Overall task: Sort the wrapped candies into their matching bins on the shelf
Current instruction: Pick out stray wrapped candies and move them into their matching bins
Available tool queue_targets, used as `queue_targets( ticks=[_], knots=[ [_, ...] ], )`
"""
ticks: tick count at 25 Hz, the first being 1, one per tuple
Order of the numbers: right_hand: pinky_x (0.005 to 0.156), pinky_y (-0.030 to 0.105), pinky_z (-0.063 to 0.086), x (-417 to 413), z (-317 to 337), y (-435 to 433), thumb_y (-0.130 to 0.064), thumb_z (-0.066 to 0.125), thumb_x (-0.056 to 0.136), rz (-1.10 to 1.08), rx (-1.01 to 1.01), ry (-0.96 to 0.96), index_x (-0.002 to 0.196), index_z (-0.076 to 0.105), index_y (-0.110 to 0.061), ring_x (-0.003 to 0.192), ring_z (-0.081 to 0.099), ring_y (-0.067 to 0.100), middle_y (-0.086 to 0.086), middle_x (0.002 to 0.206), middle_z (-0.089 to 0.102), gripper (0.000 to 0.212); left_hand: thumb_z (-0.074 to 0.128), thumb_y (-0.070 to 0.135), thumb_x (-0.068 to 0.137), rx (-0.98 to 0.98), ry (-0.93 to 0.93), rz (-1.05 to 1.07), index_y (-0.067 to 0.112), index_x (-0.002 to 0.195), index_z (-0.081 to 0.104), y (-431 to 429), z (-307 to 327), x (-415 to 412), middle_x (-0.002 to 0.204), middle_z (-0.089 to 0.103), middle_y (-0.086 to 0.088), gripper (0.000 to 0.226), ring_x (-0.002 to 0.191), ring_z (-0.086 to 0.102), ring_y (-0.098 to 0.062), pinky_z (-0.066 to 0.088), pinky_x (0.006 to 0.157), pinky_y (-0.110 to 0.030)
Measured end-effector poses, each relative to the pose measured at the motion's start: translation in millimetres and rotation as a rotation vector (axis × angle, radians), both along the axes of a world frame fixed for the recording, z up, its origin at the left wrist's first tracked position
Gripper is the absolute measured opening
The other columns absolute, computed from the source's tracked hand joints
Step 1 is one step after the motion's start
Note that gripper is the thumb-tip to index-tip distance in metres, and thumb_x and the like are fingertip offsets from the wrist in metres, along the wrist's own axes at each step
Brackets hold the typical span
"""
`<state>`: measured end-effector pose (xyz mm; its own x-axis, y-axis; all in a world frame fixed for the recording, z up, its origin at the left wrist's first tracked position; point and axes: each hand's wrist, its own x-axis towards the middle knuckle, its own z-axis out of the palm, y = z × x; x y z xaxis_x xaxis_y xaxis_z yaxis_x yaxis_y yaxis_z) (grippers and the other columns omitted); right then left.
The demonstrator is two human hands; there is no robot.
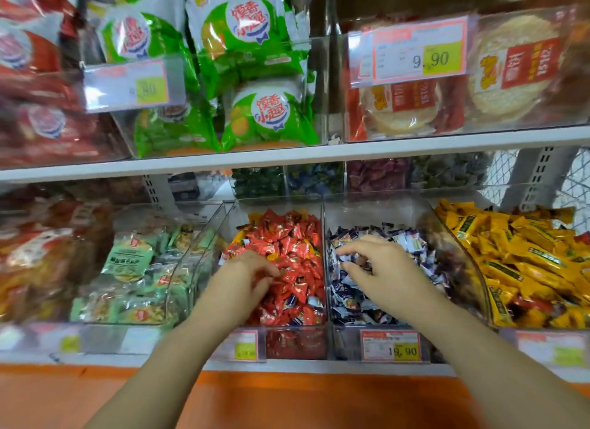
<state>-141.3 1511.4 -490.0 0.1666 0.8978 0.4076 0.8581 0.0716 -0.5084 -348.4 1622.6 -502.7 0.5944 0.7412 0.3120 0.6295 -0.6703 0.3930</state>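
A clear bin (321, 211) holds red wrapped candies (293, 246), with a few blue-and-white ones (314, 301) mixed in near its front. My left hand (245, 277) is down in this bin, its fingers curled into the red pile; the fingertips are blurred, so any hold is unclear. To the right, another clear bin (421, 205) is filled with blue-and-white wrapped candies (405, 241) and a few reddish ones (354, 304). My right hand (380, 265) hovers over that pile, fingers bent downward, thumb and forefinger apart around a dark reddish piece (362, 262).
A bin of yellow wrapped bars (510, 259) stands at the right, and green snack packs (131, 262) at the left. Price tags (392, 345) hang on the bin fronts. An upper shelf edge (287, 158) with larger packets overhangs the bins. An orange ledge (287, 393) runs below.
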Motion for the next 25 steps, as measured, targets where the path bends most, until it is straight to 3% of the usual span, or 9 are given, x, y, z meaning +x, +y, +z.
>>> queue_targets(
  ticks=[2, 5, 10, 15, 19, 22, 25],
  knots=[
    [0.082, 0.016, 0.039, -6, 0, 2, -0.022, 0.054, 0.092, 0.031, -0.028, -0.009, 0.114, 0.064, -0.024, 0.086, 0.052, 0.003, -0.016, 0.098, 0.050, 0.024, 0.058, 0.012, 0.089, -0.140, 0.175, -0.160, 0.021, 0.102, 0.070, -6, 1, 11, 0.098, 0.065, 0.012, 0.020, 0.089, 0.059, -0.002, 0.048, 0.090, -0.025],
    [0.080, 0.018, 0.043, -10, 0, 4, -0.023, 0.054, 0.092, 0.059, -0.068, -0.021, 0.113, 0.064, -0.026, 0.083, 0.051, -0.001, -0.019, 0.092, 0.050, 0.023, 0.060, 0.015, 0.089, -0.142, 0.406, -0.203, 0.028, 0.121, 0.062, 3, -9, 22, 0.124, 0.061, 0.012, 0.034, 0.110, 0.057, -0.007, 0.045, 0.098, -0.030],
    [0.079, 0.015, 0.041, -4, -1, 2, -0.022, 0.054, 0.092, 0.065, -0.096, -0.027, 0.111, 0.065, -0.026, 0.081, 0.050, -0.004, -0.022, 0.091, 0.050, 0.022, 0.066, 0.019, 0.085, -0.158, 0.423, -0.160, 0.036, 0.129, 0.051, 18, -19, 28, 0.121, 0.062, 0.005, 0.049, 0.101, 0.060, -0.015, 0.050, 0.087, -0.032],
    [0.081, 0.023, 0.046, -1, 1, -2, -0.022, 0.055, 0.091, 0.059, -0.116, -0.013, 0.111, 0.065, -0.027, 0.084, 0.055, 0.006, -0.008, 0.098, 0.058, 0.022, 0.065, 0.030, 0.085, 0.006, 0.432, -0.119, 0.034, 0.113, 0.055, 15, -21, 33, 0.109, 0.063, 0.008, 0.030, 0.090, 0.058, -0.014, 0.045, 0.071, -0.026],
    [0.074, 0.020, 0.045, 3, 2, -5, -0.021, 0.055, 0.091, 0.064, -0.113, 0.004, 0.110, 0.065, -0.028, 0.081, 0.055, 0.010, -0.003, 0.092, 0.058, 0.022, 0.064, 0.030, 0.086, -0.301, 0.195, -0.224, 0.030, 0.100, 0.063, 12, -3, 20, 0.091, 0.062, 0.008, 0.014, 0.073, 0.058, -0.007, 0.048, 0.068, -0.023],
    [0.066, 0.011, 0.038, 5, 2, -7, -0.022, 0.055, 0.092, 0.066, -0.131, -0.006, 0.110, 0.065, -0.028, 0.075, 0.053, 0.008, -0.002, 0.088, 0.057, 0.021, 0.065, 0.027, 0.086, -0.528, 0.290, -0.295, 0.028, 0.098, 0.066, 11, 2, 16, 0.080, 0.059, 0.007, 0.012, 0.069, 0.053, -0.007, 0.043, 0.069, -0.023],
    [0.063, 0.011, 0.036, 4, -1, -8, -0.023, 0.055, 0.092, 0.073, -0.156, 0.019, 0.115, 0.062, -0.029, 0.073, 0.053, 0.003, -0.006, 0.091, 0.057, 0.025, 0.065, 0.021, 0.087, -0.556, 0.388, -0.316, 0.027, 0.104, 0.064, 9, -3, 24, 0.077, 0.053, 0.006, 0.019, 0.066, 0.047, -0.009, 0.039, 0.062, -0.020]
  ],
)
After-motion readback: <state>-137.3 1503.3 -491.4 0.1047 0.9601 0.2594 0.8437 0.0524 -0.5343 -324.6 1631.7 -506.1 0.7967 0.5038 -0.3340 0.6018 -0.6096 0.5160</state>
